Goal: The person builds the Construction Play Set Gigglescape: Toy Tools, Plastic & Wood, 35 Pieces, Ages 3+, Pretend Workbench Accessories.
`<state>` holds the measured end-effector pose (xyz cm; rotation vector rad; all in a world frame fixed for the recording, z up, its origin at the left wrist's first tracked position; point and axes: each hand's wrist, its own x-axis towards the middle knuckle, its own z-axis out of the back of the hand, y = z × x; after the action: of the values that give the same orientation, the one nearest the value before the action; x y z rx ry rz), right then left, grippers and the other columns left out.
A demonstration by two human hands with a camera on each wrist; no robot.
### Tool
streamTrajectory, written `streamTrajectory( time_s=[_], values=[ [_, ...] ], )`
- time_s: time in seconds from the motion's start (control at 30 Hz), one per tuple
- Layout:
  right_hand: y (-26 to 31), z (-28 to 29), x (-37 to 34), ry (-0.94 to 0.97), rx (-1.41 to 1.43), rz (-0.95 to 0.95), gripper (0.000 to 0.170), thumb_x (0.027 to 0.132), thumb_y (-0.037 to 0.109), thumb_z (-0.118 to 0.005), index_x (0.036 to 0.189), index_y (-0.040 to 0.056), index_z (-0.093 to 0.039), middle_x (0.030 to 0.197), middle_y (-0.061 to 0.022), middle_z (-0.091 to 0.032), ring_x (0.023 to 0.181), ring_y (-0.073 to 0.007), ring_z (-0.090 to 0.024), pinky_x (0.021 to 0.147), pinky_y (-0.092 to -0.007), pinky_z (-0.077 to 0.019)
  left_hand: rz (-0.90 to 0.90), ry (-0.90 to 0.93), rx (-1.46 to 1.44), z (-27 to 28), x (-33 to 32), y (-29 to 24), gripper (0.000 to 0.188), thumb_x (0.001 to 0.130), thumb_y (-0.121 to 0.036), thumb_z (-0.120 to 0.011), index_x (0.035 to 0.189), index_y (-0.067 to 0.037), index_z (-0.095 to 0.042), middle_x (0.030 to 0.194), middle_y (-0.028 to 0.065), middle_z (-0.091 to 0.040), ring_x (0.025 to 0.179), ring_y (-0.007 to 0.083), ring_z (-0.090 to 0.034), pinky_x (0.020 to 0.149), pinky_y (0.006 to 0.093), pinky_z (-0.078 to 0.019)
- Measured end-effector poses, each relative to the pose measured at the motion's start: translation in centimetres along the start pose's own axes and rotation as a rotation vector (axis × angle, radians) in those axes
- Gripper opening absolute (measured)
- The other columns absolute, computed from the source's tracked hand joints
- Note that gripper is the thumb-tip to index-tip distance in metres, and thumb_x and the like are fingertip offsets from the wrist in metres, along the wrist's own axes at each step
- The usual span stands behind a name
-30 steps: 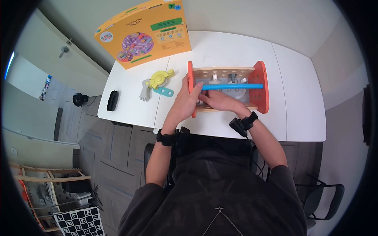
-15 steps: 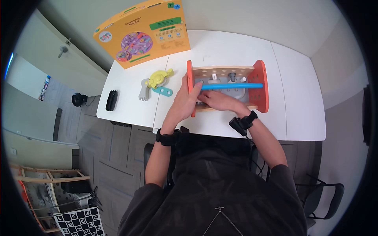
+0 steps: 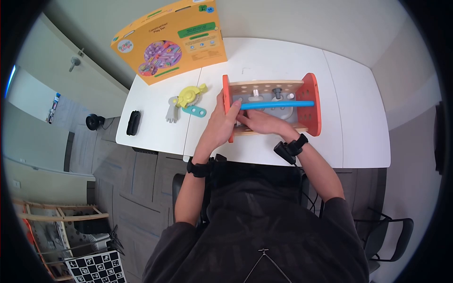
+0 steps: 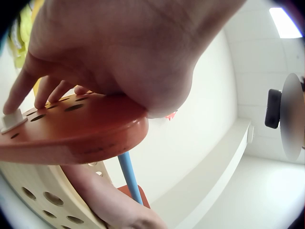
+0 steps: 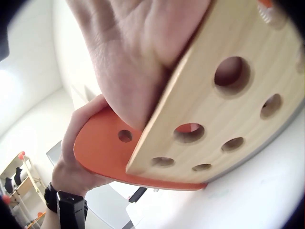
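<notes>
A toy toolbox has orange-red end panels (image 3: 313, 94), wooden sides with holes (image 5: 200, 109) and a blue bar handle (image 3: 278, 104). My left hand (image 3: 218, 124) holds its left end panel (image 4: 95, 126), thumb over the inner side and fingers along the outer face. In the left wrist view one fingertip touches a white piece (image 4: 13, 120) set against that face. My right hand (image 3: 262, 121) reaches into the box over the near wooden side, close to the left panel. Its fingers are hidden there, and I cannot tell what they hold.
Inside the box are a grey bolt (image 3: 277, 93) and a white bolt (image 3: 255, 94). Left of it lie a yellow toy saw (image 3: 189, 95), a grey claw-ended piece (image 3: 172, 112) and a teal strip (image 3: 195, 111). A yellow carton (image 3: 170, 45) stands behind; a black case (image 3: 134, 122) lies at left.
The head view shifts slightly. Both hands stay at the box's left end, with only a small shift of the right hand's fingers inside it.
</notes>
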<state>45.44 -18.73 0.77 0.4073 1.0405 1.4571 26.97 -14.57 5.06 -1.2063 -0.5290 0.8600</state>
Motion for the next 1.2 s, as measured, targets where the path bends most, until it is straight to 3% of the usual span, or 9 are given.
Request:
streamTrajectory(
  time_s=[0.17,0.27,0.47,0.57,0.77,0.87,0.97,1.2],
  values=[
    [-1.2,-0.8,0.4,-0.075,-0.039,0.110,0.051,0.113,0.038,-0.040,0.138,-0.0022,-0.059,0.130,-0.0227,-0.068,0.120,-0.0341,-0.064,0.102,-0.0424,-0.0484,-0.043,-0.038,0.052,-0.2,0.3,1.0,0.074,0.107,-0.041,-0.051,0.164,-0.002,-0.025,0.139,0.0293,-0.061,0.123,0.0402,-0.064,0.106,0.0437,-0.0478],
    [1.5,0.4,-0.6,0.034,-0.013,-0.069,0.050,0.113,0.037,-0.040,0.138,-0.0019,-0.059,0.132,-0.0222,-0.067,0.124,-0.0348,-0.063,0.105,-0.0425,-0.0476,0.022,0.007,0.000,0.0,0.0,0.0,0.074,0.107,-0.041,-0.051,0.164,-0.002,-0.025,0.139,0.0295,-0.060,0.124,0.0406,-0.063,0.107,0.0437,-0.0472],
    [-1.2,-0.8,0.4,-0.068,-0.055,0.114,0.049,0.113,0.037,-0.040,0.134,-0.0019,-0.061,0.131,-0.0222,-0.068,0.122,-0.0340,-0.064,0.103,-0.0421,-0.0482,-0.051,-0.034,0.030,-0.2,0.4,1.1,0.074,0.107,-0.041,-0.051,0.164,-0.002,-0.024,0.137,0.0290,-0.061,0.123,0.0401,-0.064,0.107,0.0434,-0.0473],
    [0.3,-0.1,-0.1,-0.001,0.022,0.016,0.049,0.113,0.037,-0.041,0.133,-0.0024,-0.061,0.131,-0.0224,-0.068,0.121,-0.0342,-0.064,0.102,-0.0422,-0.0484,-0.017,-0.011,0.013,-0.1,0.0,0.1,0.074,0.107,-0.041,-0.050,0.164,-0.002,-0.024,0.138,0.0294,-0.061,0.124,0.0405,-0.063,0.108,0.0436,-0.0467],
    [-1.7,-1.0,0.8,-0.064,-0.057,0.082,0.049,0.113,0.038,-0.042,0.130,-0.0038,-0.061,0.129,-0.0224,-0.068,0.119,-0.0337,-0.065,0.101,-0.0418,-0.0489,-0.043,-0.033,0.050,-0.1,0.4,1.0,0.074,0.107,-0.042,-0.050,0.164,-0.002,-0.024,0.142,0.0302,-0.059,0.129,0.0415,-0.061,0.110,0.0440,-0.0450],
    [0.2,-0.1,0.1,0.009,-0.013,-0.031,0.049,0.113,0.038,-0.042,0.131,-0.0036,-0.061,0.129,-0.0230,-0.068,0.121,-0.0342,-0.064,0.104,-0.0420,-0.0481,-0.008,-0.008,0.002,-0.1,0.1,0.5,0.075,0.107,-0.043,-0.050,0.164,-0.002,-0.024,0.145,0.0308,-0.057,0.132,0.0425,-0.059,0.111,0.0441,-0.0443],
    [-0.6,-0.5,0.2,-0.037,-0.009,0.049,0.049,0.113,0.037,-0.042,0.132,-0.0034,-0.061,0.129,-0.0236,-0.068,0.121,-0.0349,-0.064,0.105,-0.0422,-0.0476,-0.036,-0.027,0.024,-0.2,0.2,0.9,0.075,0.107,-0.043,-0.050,0.164,-0.002,-0.024,0.145,0.0312,-0.056,0.132,0.0432,-0.059,0.111,0.0443,-0.0442],
    [-0.1,-0.3,0.1,0.006,-0.012,0.007,0.048,0.113,0.035,-0.043,0.137,-0.0024,-0.060,0.133,-0.0229,-0.068,0.127,-0.0352,-0.063,0.107,-0.0423,-0.0471,-0.004,-0.014,-0.014,-0.1,0.0,0.3,0.075,0.107,-0.043,-0.051,0.164,-0.002,-0.025,0.142,0.0309,-0.059,0.130,0.0433,-0.060,0.111,0.0445,-0.0447]
  ],
)
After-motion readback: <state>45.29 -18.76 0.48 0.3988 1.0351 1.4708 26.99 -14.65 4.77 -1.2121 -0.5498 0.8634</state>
